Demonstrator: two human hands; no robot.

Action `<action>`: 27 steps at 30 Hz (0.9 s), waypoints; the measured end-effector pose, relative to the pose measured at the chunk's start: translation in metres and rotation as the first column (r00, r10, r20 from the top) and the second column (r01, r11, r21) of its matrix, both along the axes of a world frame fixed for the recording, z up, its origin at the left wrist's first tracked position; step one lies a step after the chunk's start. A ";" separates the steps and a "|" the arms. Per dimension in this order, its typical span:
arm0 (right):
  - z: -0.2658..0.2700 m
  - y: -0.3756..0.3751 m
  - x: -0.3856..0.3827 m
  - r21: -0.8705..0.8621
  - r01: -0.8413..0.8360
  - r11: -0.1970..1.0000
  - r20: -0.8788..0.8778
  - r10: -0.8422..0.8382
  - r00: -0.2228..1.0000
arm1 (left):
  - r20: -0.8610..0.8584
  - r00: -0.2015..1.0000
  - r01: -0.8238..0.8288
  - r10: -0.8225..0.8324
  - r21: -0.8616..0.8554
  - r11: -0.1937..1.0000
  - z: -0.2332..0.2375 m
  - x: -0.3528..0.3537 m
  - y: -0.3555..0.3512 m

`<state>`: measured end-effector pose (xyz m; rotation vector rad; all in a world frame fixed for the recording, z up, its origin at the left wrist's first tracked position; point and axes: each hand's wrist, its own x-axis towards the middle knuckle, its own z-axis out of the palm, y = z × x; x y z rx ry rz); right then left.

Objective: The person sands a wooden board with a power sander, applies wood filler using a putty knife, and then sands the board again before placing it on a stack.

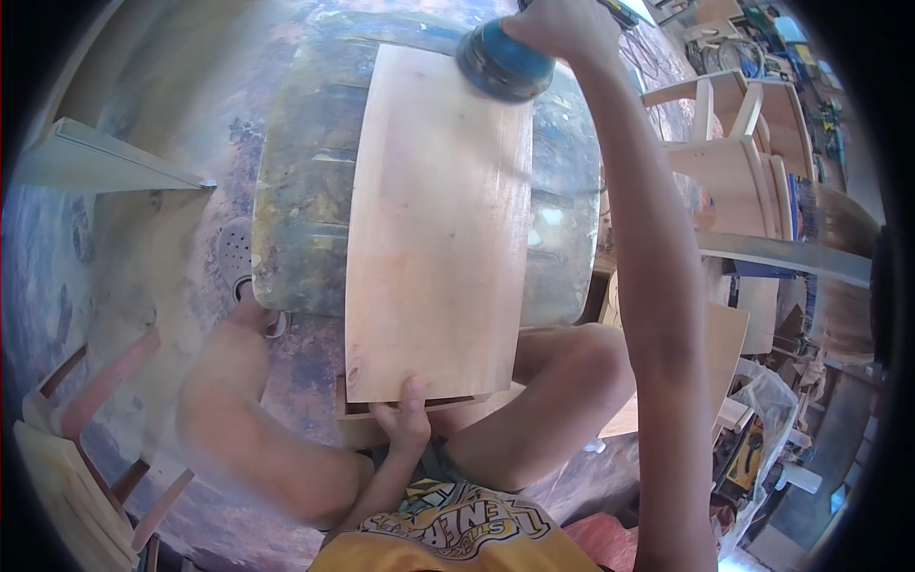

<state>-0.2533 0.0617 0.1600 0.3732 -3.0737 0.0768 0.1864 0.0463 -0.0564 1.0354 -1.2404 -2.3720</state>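
A long pale wooden board lies lengthwise in front of me. At its far right corner my right hand grips a teal power sander, whose round base rests on the board's surface. My left hand is closed on the board's near edge, thumb on top and fingers curled underneath. Beneath the board is a paint-stained low worktable. Part of a wooden box or frame shows under the near end, between my legs.
A flat panel stands upright at the left. Wooden frame pieces are at the lower left. Chair-like wooden parts are stacked at the right. A clear plastic bag and assorted tools lie at the lower right.
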 end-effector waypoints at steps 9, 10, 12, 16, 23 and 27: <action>-0.008 -0.052 -0.005 -0.036 -0.078 0.996 -0.124 0.073 0.990 | -0.054 0.998 -0.042 0.038 -0.074 0.996 0.007 -0.012 0.001; -0.008 -0.057 -0.003 -0.037 -0.090 0.995 -0.139 0.084 0.987 | -0.060 0.997 -0.039 0.037 -0.038 0.999 0.012 -0.015 0.000; -0.010 -0.065 0.005 -0.044 -0.143 0.989 -0.110 0.138 0.984 | -0.072 0.997 -0.026 0.025 -0.011 1.000 0.016 -0.014 -0.003; -0.012 -0.074 0.033 -0.053 -0.256 0.965 -0.122 0.248 0.961 | -0.037 0.999 0.036 -0.036 0.022 0.999 0.015 -0.014 -0.002; -0.007 -0.037 0.000 -0.015 -0.044 0.999 -0.102 0.043 0.994 | -0.062 0.998 0.016 -0.013 0.043 0.999 0.019 -0.016 -0.005; -0.013 0.001 -0.023 0.001 0.024 1.000 -0.115 -0.023 0.993 | -0.076 0.997 -0.018 0.015 -0.045 0.999 0.014 -0.021 -0.002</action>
